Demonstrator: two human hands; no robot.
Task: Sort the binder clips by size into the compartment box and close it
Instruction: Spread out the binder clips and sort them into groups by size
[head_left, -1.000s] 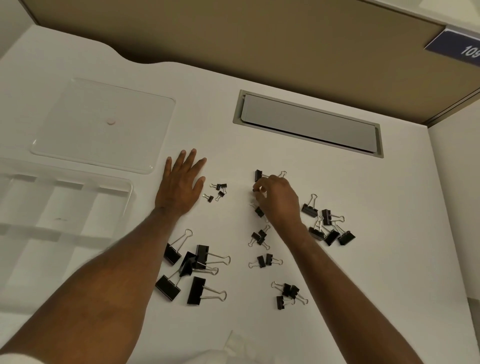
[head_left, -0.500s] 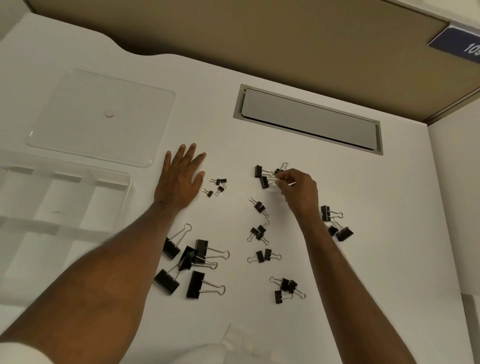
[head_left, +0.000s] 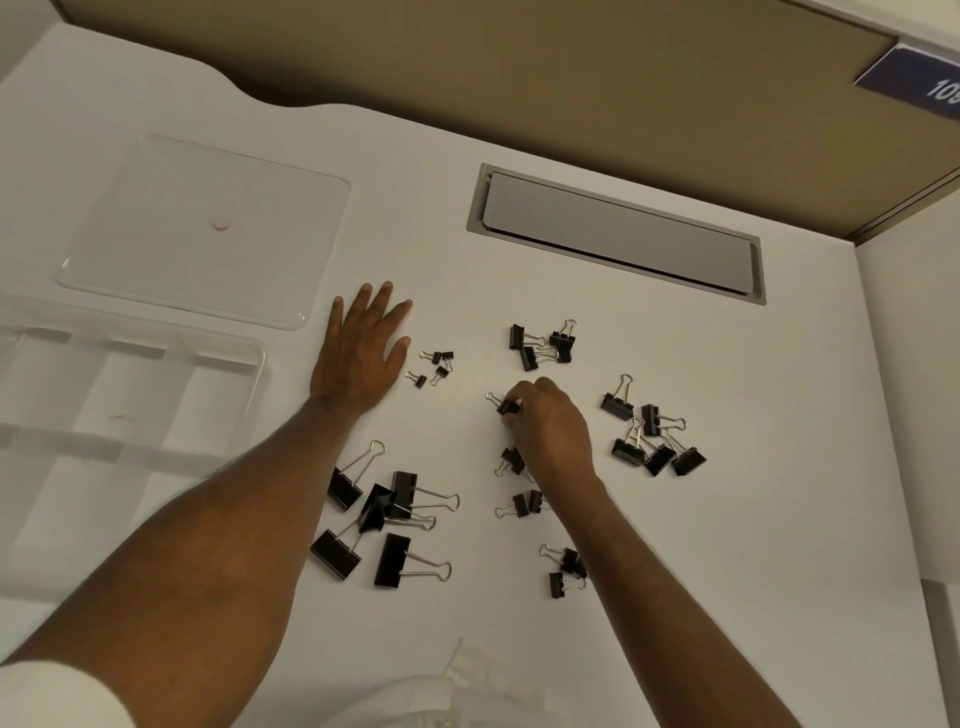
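Observation:
Black binder clips lie scattered on the white desk. My right hand (head_left: 550, 426) pinches a small clip (head_left: 506, 405) near the middle. My left hand (head_left: 358, 353) rests flat on the desk with straight fingers, beside three tiny clips (head_left: 435, 367). Several large clips (head_left: 387, 512) lie below my left forearm. Three medium clips (head_left: 540, 343) sit grouped above my right hand, and several more medium clips (head_left: 652, 441) lie to its right. Small clips (head_left: 519, 504) lie partly under my right wrist. The clear compartment box (head_left: 130, 395) stands open at the left, with its clear lid (head_left: 208, 228) flat behind it.
A grey cable flap (head_left: 618, 234) is set into the desk at the back. A tan partition wall (head_left: 519, 78) runs behind the desk, and a white side panel (head_left: 914, 389) bounds it at the right. More small clips (head_left: 566, 569) lie near my right forearm.
My right hand left a clip with the group at the back and moved down and left onto a small clip. My left hand has stayed flat.

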